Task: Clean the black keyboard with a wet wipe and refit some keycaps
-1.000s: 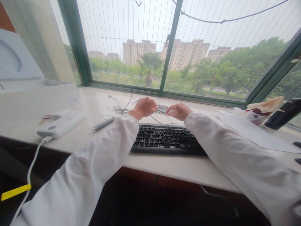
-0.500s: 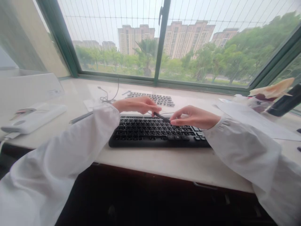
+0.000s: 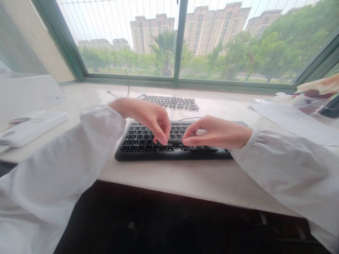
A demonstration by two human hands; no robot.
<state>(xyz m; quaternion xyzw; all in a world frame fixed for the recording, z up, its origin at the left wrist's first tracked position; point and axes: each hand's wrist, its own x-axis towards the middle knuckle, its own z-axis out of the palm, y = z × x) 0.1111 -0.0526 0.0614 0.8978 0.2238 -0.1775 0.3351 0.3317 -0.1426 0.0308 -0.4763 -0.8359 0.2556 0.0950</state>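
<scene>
A black keyboard (image 3: 143,156) lies on the table in front of me, with most of its key sockets bare and a few keycaps (image 3: 202,148) in the bottom row at the right. Between my hands is a long black space bar keycap (image 3: 175,143), held level just over the lower rows. My left hand (image 3: 148,118) pinches its left end between thumb and fingers. At the other end, my right hand (image 3: 215,132) has thumb and fingertips closed on it. I cannot tell whether the keycap touches the keyboard.
Rows of loose keycaps (image 3: 172,102) lie behind the keyboard, near the window. Papers (image 3: 291,118) and plastic bags are at the right. On the left are a white box (image 3: 29,93) and a flat white device (image 3: 39,127). The table's front edge runs close below the keyboard.
Both hands have brought the space bar keycap down and towards me, from over the upper rows to the lower ones. It has gone from slanted to nearly level. The view has tilted downward.
</scene>
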